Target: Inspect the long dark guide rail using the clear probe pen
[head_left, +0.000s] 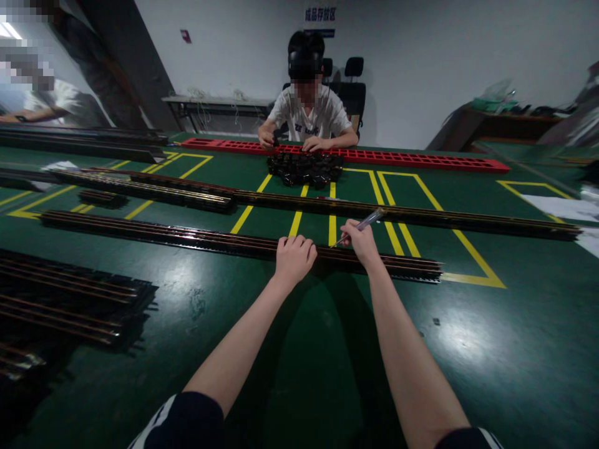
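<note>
A long black strip with copper-coloured rods along it lies across the green table in front of me. My left hand has its fingers curled over the strip's far edge near its middle, gripping it. Just to the right, my right hand is closed around a screwdriver with a clear, slim handle. Its thin shaft points down and left to the strip; whether the tip touches is too small to tell.
Beyond lies another long rodded strip. More strips are stacked at the left. Across the table a person handles a heap of black parts by a red slotted rail. Yellow tape lines mark the table.
</note>
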Available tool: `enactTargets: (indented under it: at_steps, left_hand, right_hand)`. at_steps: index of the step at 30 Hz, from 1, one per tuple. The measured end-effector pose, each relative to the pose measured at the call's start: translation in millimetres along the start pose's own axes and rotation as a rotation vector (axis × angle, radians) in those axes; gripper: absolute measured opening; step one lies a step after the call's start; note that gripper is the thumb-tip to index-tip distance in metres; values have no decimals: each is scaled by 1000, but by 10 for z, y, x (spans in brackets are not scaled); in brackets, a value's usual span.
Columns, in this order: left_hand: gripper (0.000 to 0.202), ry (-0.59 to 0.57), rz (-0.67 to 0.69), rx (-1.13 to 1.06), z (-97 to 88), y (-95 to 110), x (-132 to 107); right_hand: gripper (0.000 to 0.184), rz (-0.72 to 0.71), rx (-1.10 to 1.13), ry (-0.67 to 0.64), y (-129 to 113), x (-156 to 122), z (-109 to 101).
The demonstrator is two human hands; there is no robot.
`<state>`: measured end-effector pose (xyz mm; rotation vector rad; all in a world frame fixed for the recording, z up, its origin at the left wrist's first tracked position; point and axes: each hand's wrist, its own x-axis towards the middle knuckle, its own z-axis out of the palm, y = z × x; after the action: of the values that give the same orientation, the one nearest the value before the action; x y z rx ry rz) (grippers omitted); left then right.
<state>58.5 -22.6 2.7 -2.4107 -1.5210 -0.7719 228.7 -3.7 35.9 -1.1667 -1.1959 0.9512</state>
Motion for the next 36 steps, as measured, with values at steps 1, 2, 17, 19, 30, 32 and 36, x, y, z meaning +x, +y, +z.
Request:
enactTargets:
  at_steps: [1,2,17,19,30,32,36]
  left_hand:
    - [33,2,0,-2,2,0,-1]
    - [33,1,0,-7,4,-1,-1]
    - [34,-7,-3,-28,2,-3,2]
    - [34,-9,-5,-35,2,-5,2]
    - [33,4,3,-20,15,-4,3]
    - [33,4,6,-24,15,-8,2]
    - [33,3,7,-18,13,-14,-4]
  right_hand:
    - [24,-1,3,-9,5,4,-11]
    - [24,-2,4,-20,9,6,-22]
    - [25,4,33,-35,78,15,-120]
    - [25,6,35,-32,76,12,-127]
    - [26,-4,51,6,115,28,-130]
    - [27,4,66,17,115,26,-138]
    - [28,16,79,18,104,13,-159]
